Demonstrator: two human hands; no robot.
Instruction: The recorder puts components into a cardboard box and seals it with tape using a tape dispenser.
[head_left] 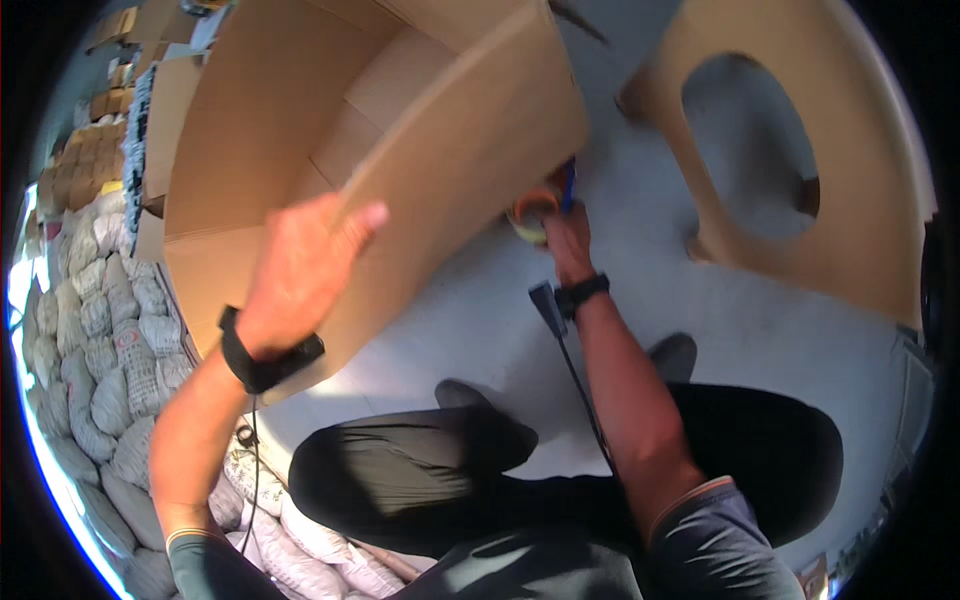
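Note:
A large open cardboard box (270,110) stands in front of me on the left, its inside partly visible. My left hand (305,260) grips the top edge of its near side panel (470,150), thumb on the outer face and fingers out of sight behind the edge. Beyond my knees, my right hand (568,242) is closed on a tape dispenser (570,185) with a blue part. A tape roll (535,208) with an orange core sits on it, close to the lower side of the panel. The hand's fingers are partly hidden.
To the right stands a tan seat-like piece (850,190) with a large oval opening and short legs. Many stuffed sacks (120,370) are piled at the left. Stacked cartons (95,150) stand farther back. My shoes rest on the grey floor (620,400).

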